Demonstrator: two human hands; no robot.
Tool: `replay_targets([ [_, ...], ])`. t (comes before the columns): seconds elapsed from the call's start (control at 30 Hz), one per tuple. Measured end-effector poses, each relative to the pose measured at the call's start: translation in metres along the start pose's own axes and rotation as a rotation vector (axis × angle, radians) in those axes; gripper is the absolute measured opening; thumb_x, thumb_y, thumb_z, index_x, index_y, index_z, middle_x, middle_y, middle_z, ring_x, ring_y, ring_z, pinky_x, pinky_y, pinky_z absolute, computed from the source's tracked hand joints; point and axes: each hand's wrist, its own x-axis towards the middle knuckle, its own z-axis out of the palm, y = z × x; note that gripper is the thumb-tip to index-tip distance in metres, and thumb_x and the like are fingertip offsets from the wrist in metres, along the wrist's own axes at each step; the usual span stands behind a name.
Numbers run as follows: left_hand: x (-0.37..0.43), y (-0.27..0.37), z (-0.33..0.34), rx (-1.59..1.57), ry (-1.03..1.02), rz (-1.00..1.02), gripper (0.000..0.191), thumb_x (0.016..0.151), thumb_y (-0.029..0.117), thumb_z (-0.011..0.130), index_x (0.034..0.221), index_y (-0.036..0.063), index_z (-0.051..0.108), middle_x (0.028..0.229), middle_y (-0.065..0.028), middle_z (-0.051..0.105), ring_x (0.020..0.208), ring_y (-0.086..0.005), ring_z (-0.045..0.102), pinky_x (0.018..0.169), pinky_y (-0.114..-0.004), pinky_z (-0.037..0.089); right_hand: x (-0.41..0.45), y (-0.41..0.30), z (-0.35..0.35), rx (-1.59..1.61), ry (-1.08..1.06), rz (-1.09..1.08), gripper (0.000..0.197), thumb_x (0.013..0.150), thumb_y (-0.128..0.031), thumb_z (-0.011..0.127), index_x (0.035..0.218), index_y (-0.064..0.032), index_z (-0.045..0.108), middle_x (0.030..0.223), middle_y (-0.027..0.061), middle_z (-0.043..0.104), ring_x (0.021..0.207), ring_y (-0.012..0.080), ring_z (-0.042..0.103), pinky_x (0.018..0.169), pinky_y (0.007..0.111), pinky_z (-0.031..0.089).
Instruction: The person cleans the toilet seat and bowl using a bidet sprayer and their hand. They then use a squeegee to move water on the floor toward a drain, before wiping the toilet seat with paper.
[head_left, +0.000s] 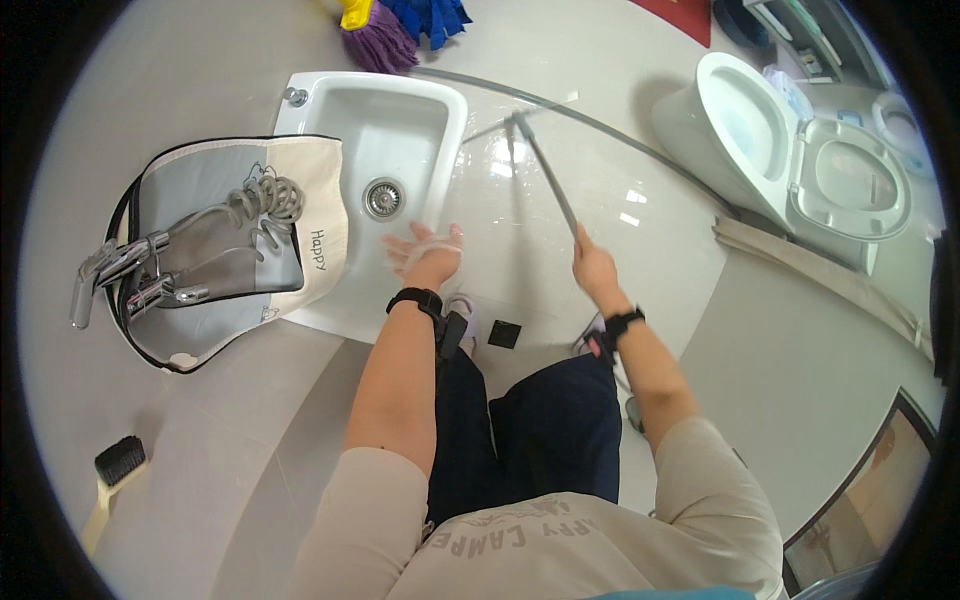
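My right hand (596, 274) grips the grey handle of a floor squeegee (551, 176). Its wide crosspiece meets the wet, shiny floor (540, 247) beyond my feet, on the near side of a grey threshold strip (637, 146). My left hand (429, 255) is over the near right rim of a white ceramic sink (446, 139), fingers spread and somewhat blurred. A pale translucent streak crosses that hand; whether it is film, water or blur is unclear. Inside the sink, a metal drain strainer (384, 199) lies just beyond my left fingers.
A cloth storage bag (307, 161) hangs around chrome taps (124, 262) and a coiled hose (266, 199). A purple broom (379, 41) and blue mop (431, 19) stand beyond the sink. A toilet (690, 112), bunched curtain (817, 277), black floor drain (504, 334) and brush (120, 461) surround me.
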Motion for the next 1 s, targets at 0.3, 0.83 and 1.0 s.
replay_targets([
  [0.3,0.018,0.0,0.009,0.061,0.002,-0.098,0.08,0.081,0.059,0.034,0.141,0.0152,0.004,0.14,-0.0277,-0.016,0.132,-0.042,-0.002,0.105,-0.05,0.009,0.138,-0.117,0.016,-0.004,-0.119,-0.043,0.044,0.085,-0.014,0.038,0.13,-0.0126,0.036,0.083,0.019,0.062,0.079,0.0349,0.061,0.069,0.044,0.049],
  [0.83,0.008,0.01,0.006,0.086,0.011,-0.161,0.082,0.078,0.063,0.038,0.141,0.0217,0.006,0.143,-0.0215,-0.014,0.134,-0.0355,0.0,0.106,-0.048,0.013,0.036,0.007,0.025,-0.101,-0.147,0.027,0.049,0.088,-0.016,0.04,0.135,-0.0142,0.027,0.076,0.0169,0.06,0.07,0.0335,0.058,0.06,0.045,0.047],
  [1.0,0.011,0.007,0.003,0.081,0.014,-0.164,0.08,0.079,0.062,0.037,0.141,0.0217,0.007,0.143,-0.0217,-0.015,0.134,-0.036,0.0,0.105,-0.05,0.013,-0.054,0.016,0.045,0.111,-0.127,0.195,0.048,0.087,-0.018,0.042,0.133,-0.0105,0.03,0.071,0.0232,0.059,0.066,0.0408,0.057,0.061,0.049,0.045],
])
